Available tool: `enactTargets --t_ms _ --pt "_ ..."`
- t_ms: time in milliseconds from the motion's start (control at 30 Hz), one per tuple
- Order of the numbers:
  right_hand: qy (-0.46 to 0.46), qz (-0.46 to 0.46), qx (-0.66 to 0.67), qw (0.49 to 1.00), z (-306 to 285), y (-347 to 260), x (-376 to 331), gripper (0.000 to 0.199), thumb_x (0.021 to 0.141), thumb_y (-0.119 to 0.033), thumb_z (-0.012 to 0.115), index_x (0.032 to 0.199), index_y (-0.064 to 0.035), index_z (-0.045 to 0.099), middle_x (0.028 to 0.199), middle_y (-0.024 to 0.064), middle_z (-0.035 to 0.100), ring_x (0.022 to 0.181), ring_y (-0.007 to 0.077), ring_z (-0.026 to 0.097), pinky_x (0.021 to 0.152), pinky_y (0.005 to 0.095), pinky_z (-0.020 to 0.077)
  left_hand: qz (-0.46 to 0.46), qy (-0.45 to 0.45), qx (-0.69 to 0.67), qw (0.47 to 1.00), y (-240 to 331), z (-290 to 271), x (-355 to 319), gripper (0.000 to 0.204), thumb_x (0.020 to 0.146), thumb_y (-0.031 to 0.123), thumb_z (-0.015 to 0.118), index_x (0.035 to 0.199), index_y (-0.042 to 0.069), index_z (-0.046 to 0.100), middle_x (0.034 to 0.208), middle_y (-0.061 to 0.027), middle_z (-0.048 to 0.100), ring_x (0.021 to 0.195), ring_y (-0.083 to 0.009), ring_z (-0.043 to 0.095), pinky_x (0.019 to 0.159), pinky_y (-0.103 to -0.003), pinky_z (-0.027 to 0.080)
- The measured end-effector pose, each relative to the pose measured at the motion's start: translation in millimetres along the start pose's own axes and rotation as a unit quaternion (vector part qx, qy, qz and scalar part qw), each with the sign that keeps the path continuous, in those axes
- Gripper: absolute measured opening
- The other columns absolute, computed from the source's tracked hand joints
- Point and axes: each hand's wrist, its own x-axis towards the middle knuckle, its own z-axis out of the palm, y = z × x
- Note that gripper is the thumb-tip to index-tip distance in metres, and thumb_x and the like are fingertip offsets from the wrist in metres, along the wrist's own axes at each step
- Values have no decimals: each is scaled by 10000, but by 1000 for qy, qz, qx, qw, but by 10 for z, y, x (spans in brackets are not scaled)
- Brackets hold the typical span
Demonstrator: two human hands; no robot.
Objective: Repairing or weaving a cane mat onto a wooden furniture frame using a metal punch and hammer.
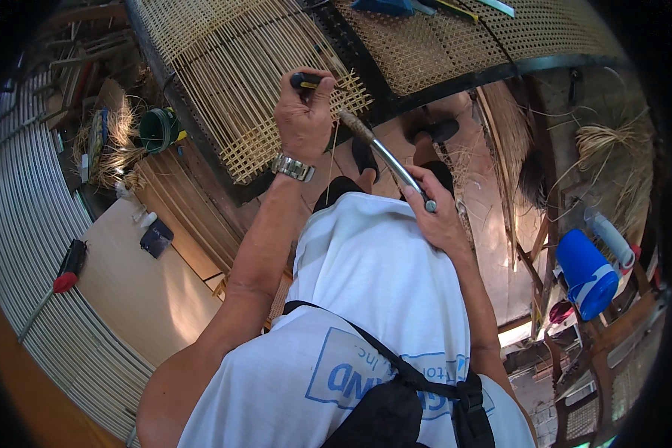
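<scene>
My left hand [302, 123] is closed around a tool's black-and-yellow handle [306, 80], over the near right corner of a partly woven cane panel [239, 97]. The tool's tip is hidden. Long pale strands span the panel, with a denser weave along its near edge. A dark frame [384, 93] borders the panel. Lower right, my right hand [438, 213] grips one end of a shiny metal rod [393, 163]. The rod's worn brown end points up-left toward the panel's corner, close to my left hand but apart from it.
A finished cane panel [455, 56] adjoins on the right, with a blue object [384, 7] on it. Left are a wooden board [119, 246], a screwdriver [60, 276] on ribbed sheeting, and a green bucket [157, 128]. A blue bucket [586, 272] and loose cane strands [612, 142] lie right.
</scene>
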Motion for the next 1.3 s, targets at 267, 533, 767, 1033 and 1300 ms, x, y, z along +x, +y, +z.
enactTargets --t_ms 267,533,767,1033,1300 --pt "84 3 78 993 -124 97 213 380 1052 -173 586 1396 -12 555 910 -13 563 811 64 506 704 228 432 14 -53 76 996 29 60 96 241 961 217 773 1125 104 636 897 2 731 738 -78 643 642 -260 527" --pt "93 -29 50 994 -33 -104 382 371 1051 -167 600 1384 -4 569 979 2 608 864 67 535 747 220 455 -9 -96 109 989 -79 41 118 228 962 212 771 1120 105 646 893 -4 732 738 -90 653 642 -256 525" --pt "70 16 90 993 -65 -38 179 361 1056 -174 594 1377 -11 575 993 5 607 871 71 539 754 223 459 11 -9 -27 1000 -98 -74 293 232 974 230 762 1109 85 642 972 -9 744 796 -82 647 690 -259 535" --pt "92 -30 81 992 -53 -101 450 365 1067 -194 587 1385 -15 570 969 -17 598 852 55 519 740 208 445 -25 -106 121 987 72 -5 362 251 985 225 744 1142 70 623 1048 -41 763 939 -122 703 776 -283 568" --pt "66 -67 41 995 -28 -110 536 367 1067 -182 586 1390 -9 567 992 -16 590 861 57 520 744 209 445 37 -128 99 986 -49 18 351 240 951 184 773 1121 97 627 870 -24 732 723 -97 664 618 -290 525"
